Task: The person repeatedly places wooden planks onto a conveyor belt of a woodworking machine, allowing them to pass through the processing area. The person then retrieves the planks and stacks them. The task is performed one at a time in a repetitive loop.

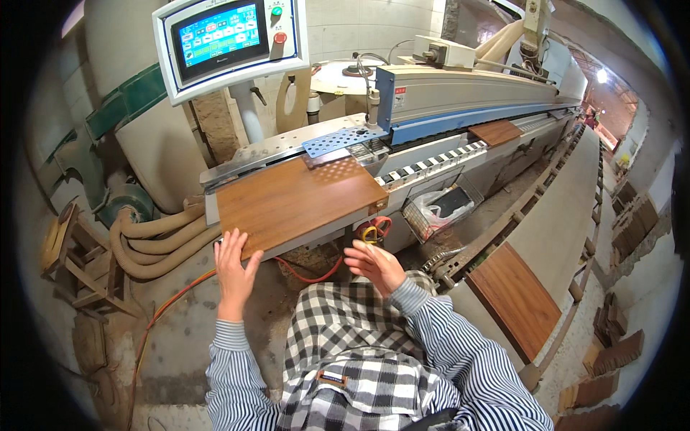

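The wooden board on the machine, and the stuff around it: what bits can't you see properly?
- Wooden board: far edge tucked under the blue perforated plate, head view.
- Left hand: palm hidden; only its back shows.
- Touch screen: icons too small.
- Wire basket: contents hidden by a plastic bag.
- Far end of the machine: blurred, glare.

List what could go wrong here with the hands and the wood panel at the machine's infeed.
1. The left hand presses the wood panel at its near edge; fingers could follow it toward the feed.
2. The right hand is off it, so it may skew.
3. The orange cable on the floor could trip.
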Available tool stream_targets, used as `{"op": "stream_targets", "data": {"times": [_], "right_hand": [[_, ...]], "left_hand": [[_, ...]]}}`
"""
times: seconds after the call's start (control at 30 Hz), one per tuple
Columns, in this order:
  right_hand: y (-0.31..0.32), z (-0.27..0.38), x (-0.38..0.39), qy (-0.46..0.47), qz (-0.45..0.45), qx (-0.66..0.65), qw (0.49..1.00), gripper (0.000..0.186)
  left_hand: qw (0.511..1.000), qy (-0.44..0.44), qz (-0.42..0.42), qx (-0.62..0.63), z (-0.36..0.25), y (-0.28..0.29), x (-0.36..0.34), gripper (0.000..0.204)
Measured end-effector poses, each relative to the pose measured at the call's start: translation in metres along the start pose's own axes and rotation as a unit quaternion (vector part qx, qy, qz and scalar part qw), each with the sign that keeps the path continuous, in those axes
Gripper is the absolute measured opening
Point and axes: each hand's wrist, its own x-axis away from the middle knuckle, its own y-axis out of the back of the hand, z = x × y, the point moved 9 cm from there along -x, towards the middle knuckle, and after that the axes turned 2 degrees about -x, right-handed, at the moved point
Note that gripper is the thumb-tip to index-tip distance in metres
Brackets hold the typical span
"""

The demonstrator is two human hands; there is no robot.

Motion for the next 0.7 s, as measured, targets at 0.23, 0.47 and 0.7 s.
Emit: {"op": "stream_targets", "data": {"times": [0.23,0.47,0.7], "right_hand": [[0.082,-0.003,0.109,0.220,-0.076,0.773,0.590,0.052],[0.105,-0.025,0.134,0.188,-0.107,0.791,0.572,0.053],[0.107,-0.022,0.135,0.209,-0.108,0.782,0.578,0.052]], "left_hand": [[0.998,0.044,-0.018,-0.036,0.021,-0.009,-0.028,0.065],[0.995,0.079,-0.021,-0.048,0.029,-0.015,-0.022,0.079],[0.996,0.085,-0.011,-0.033,0.029,-0.013,-0.022,0.078]]}}
